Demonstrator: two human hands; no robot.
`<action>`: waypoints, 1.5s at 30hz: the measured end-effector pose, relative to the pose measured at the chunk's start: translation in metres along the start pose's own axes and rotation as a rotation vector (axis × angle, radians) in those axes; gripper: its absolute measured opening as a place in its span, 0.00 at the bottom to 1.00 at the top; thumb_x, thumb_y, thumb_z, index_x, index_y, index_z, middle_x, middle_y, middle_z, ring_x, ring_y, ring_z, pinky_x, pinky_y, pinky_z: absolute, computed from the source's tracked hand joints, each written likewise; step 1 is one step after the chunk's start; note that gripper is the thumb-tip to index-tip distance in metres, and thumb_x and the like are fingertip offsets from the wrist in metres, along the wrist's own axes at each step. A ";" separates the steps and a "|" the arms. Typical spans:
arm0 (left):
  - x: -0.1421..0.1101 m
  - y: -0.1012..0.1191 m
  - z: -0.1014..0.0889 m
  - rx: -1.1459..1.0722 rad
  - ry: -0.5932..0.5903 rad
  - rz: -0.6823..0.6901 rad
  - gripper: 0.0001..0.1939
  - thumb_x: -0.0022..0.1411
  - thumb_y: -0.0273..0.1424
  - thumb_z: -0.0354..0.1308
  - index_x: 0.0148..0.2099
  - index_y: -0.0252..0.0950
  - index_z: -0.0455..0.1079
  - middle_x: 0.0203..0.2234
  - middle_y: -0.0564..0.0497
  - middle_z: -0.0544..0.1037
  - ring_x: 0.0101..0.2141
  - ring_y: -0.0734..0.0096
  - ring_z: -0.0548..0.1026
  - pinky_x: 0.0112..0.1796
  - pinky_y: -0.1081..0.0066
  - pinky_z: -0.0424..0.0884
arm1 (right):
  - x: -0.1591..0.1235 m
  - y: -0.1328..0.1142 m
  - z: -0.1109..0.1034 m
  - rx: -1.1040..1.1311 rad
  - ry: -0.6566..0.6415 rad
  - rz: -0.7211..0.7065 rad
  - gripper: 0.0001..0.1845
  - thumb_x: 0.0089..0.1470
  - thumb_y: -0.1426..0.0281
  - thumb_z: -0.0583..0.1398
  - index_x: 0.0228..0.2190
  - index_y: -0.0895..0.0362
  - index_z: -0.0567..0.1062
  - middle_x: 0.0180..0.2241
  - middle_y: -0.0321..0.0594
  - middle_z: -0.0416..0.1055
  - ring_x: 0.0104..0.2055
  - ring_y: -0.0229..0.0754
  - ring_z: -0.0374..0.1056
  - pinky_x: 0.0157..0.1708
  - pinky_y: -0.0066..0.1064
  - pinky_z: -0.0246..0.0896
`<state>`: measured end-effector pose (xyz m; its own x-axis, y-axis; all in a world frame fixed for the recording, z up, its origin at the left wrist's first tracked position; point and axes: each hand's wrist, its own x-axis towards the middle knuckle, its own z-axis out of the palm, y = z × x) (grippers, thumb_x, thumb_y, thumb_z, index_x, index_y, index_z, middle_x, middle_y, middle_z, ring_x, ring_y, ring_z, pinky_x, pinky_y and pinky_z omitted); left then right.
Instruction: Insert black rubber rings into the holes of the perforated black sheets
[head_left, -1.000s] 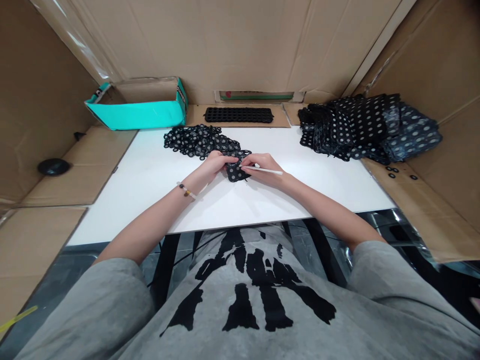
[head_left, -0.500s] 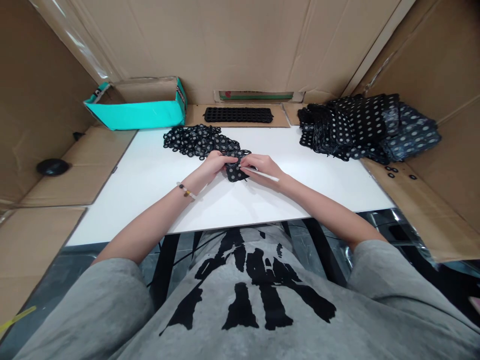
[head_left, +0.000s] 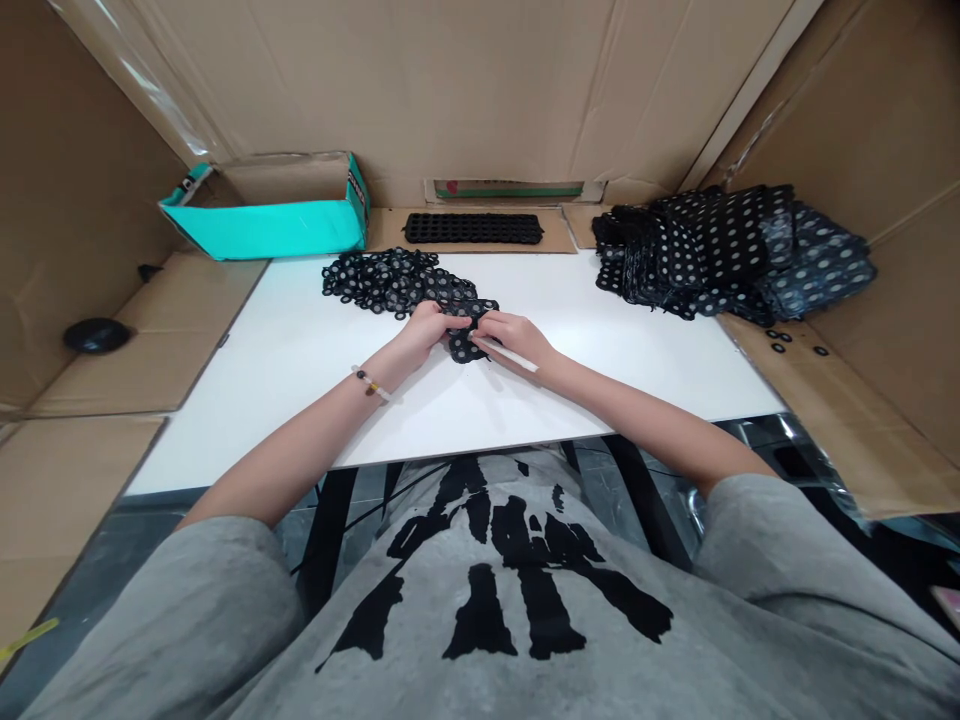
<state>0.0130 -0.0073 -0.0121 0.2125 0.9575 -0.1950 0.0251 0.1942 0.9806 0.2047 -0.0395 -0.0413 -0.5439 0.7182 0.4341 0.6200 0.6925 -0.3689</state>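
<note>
Your view is evenly bright, with only soft, faint shadows on the white tabletop [head_left: 247, 400]. Glare streaks the upper-left cardboard wall [head_left: 90, 170], and the wide lens bends the frame's edges.

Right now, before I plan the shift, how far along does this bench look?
Done, it seems: a heap of black rings lies on the table. In hand: the left hand and right hand hold a black dotted piece, the right also pinching a white stick. Left, apparently: a stack of dotted sheets at the right, larger than the heap.
</note>
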 end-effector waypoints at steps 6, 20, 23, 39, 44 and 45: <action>0.000 0.000 -0.001 -0.009 -0.033 -0.003 0.16 0.35 0.28 0.75 0.28 0.33 0.73 0.26 0.46 0.80 0.29 0.62 0.76 0.35 0.65 0.73 | 0.004 0.003 0.005 -0.099 -0.040 0.025 0.11 0.68 0.67 0.56 0.38 0.55 0.78 0.40 0.44 0.76 0.43 0.45 0.69 0.40 0.32 0.58; 0.009 -0.003 -0.006 0.021 -0.063 0.023 0.12 0.39 0.25 0.73 0.29 0.32 0.75 0.28 0.45 0.81 0.30 0.63 0.77 0.37 0.65 0.74 | 0.010 0.007 0.010 -0.172 -0.086 0.030 0.09 0.67 0.68 0.58 0.38 0.56 0.79 0.38 0.44 0.77 0.43 0.46 0.69 0.39 0.33 0.56; 0.014 -0.003 -0.013 0.145 -0.090 0.064 0.10 0.42 0.26 0.72 0.29 0.33 0.76 0.27 0.48 0.80 0.29 0.66 0.75 0.35 0.67 0.72 | 0.009 0.005 0.003 -0.138 -0.085 0.039 0.10 0.67 0.68 0.58 0.37 0.56 0.79 0.39 0.44 0.77 0.42 0.45 0.69 0.39 0.32 0.57; 0.010 0.018 -0.026 0.398 -0.330 -0.011 0.16 0.47 0.30 0.78 0.24 0.32 0.72 0.18 0.51 0.73 0.21 0.74 0.69 0.25 0.73 0.65 | -0.002 -0.007 -0.007 0.105 0.074 -0.128 0.09 0.64 0.65 0.58 0.35 0.55 0.76 0.36 0.41 0.79 0.37 0.41 0.73 0.39 0.31 0.63; 0.012 0.015 -0.025 0.358 -0.308 -0.003 0.16 0.48 0.32 0.77 0.25 0.32 0.72 0.17 0.52 0.73 0.21 0.75 0.69 0.24 0.74 0.65 | -0.002 -0.004 -0.003 0.079 0.077 -0.134 0.09 0.66 0.65 0.57 0.37 0.54 0.76 0.38 0.41 0.79 0.40 0.42 0.73 0.40 0.31 0.64; 0.012 0.014 -0.025 0.357 -0.297 0.006 0.16 0.47 0.32 0.78 0.25 0.33 0.71 0.17 0.53 0.73 0.21 0.75 0.69 0.24 0.74 0.65 | -0.002 -0.003 -0.002 0.073 0.082 -0.132 0.09 0.66 0.65 0.57 0.37 0.54 0.76 0.38 0.41 0.78 0.39 0.42 0.73 0.40 0.31 0.64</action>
<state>-0.0085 0.0123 -0.0009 0.4828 0.8459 -0.2269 0.3467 0.0533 0.9365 0.2051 -0.0437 -0.0391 -0.5681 0.6146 0.5473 0.5017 0.7858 -0.3616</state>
